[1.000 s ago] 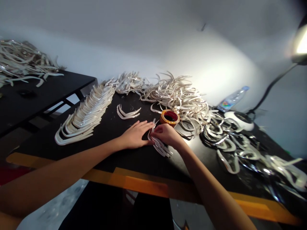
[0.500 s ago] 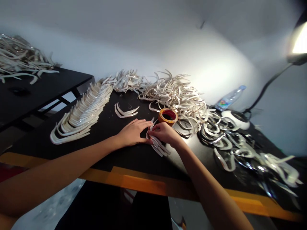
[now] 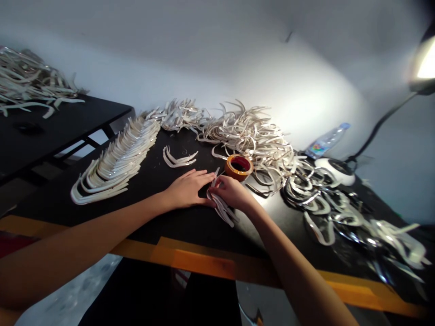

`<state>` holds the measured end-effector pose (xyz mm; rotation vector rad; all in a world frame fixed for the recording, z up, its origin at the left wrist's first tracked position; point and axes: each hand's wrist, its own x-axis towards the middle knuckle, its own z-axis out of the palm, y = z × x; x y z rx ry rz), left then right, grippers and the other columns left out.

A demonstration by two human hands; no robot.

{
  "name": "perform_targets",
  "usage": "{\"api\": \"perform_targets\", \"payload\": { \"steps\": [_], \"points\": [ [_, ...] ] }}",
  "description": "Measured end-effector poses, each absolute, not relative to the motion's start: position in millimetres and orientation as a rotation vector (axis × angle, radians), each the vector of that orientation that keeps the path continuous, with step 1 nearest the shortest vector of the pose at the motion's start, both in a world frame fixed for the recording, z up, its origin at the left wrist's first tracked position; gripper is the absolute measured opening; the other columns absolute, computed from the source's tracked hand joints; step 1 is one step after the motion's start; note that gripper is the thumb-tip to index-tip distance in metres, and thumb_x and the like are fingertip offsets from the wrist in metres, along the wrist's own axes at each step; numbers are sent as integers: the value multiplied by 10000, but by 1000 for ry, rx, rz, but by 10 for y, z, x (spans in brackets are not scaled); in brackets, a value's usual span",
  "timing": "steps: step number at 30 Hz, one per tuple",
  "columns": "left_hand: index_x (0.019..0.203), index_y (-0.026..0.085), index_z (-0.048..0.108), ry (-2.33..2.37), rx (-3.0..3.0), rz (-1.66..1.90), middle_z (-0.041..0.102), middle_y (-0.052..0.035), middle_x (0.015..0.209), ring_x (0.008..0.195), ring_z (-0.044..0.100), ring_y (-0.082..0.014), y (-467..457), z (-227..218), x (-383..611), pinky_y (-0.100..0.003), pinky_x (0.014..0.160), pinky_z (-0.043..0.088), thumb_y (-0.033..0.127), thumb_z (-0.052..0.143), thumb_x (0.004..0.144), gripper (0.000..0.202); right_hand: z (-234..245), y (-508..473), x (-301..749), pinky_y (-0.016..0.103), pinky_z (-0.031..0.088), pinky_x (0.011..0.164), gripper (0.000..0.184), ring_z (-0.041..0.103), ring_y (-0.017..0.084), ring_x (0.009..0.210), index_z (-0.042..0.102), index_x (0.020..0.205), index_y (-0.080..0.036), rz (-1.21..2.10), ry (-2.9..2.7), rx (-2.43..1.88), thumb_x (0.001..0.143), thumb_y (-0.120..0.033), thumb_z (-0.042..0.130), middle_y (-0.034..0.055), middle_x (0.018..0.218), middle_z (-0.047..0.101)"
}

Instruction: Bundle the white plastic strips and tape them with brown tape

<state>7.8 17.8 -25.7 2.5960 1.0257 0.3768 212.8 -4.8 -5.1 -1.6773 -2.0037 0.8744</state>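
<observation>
A small bundle of curved white strips (image 3: pixel 224 212) lies on the black table between my two hands. My right hand (image 3: pixel 233 191) pinches the bundle near its bend, with fingertips closed on it. My left hand (image 3: pixel 190 188) rests palm down just left of it, fingers stretched out and thumb spread, the tips touching or nearly touching the strips. Directly behind my right hand sits a roll of amber tape (image 3: pixel 239 167). A few loose curved strips (image 3: pixel 179 158) lie beyond my left hand.
A neat row of nested strips (image 3: pixel 118 156) runs along the left. A tangled strip pile (image 3: pixel 251 131) is at the back. Glossy curved pieces (image 3: pixel 316 199), a plastic bottle (image 3: pixel 328 139) and a lamp base (image 3: pixel 335 171) stand right. Orange tape (image 3: pixel 204 260) lines the front edge.
My right hand has shifted very slightly, and the bundle's lower ends have turned a little toward the left and front. My left hand stays in place.
</observation>
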Motion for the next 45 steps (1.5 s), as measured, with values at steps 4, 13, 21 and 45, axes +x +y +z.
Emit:
{"api": "perform_targets", "payload": {
  "steps": [4, 13, 21, 45],
  "points": [
    [1564, 251, 454, 1042, 2586, 411, 458, -72, 1636, 1545, 366, -295, 151, -258, 88, -480, 1287, 213, 808, 562, 884, 886, 3, -126, 2056, 260, 345, 618, 188, 590, 156, 681, 634, 818, -196, 734, -2069, -1766, 890, -345, 722, 37, 792, 706],
    [1534, 260, 493, 1048, 2531, 447, 474, -61, 1625, 1532, 392, -295, 149, -275, 109, -485, 1293, 203, 814, 631, 830, 906, 39, -181, 1996, 271, 305, 594, 261, 513, 135, 617, 658, 665, -184, 655, -2133, -1803, 911, -269, 642, 15, 652, 630],
    [1554, 270, 475, 1022, 2558, 435, 484, -48, 1619, 1531, 389, -296, 152, -248, 94, -481, 1286, 205, 803, 615, 852, 892, 4, -104, 2096, 263, 265, 511, 311, 387, 98, 535, 633, 587, -162, 898, -2056, -1676, 868, -293, 646, -42, 523, 499],
    [981, 195, 747, 1120, 2065, 902, 769, -89, 1101, 1080, 696, -298, 234, -303, 95, -436, 1007, 525, 410, 842, 795, 300, -83, -141, 1926, 268, 442, 639, 169, 636, 161, 669, 740, 829, -179, 729, -1746, -1380, 930, -276, 645, 13, 742, 730]
  ]
}}
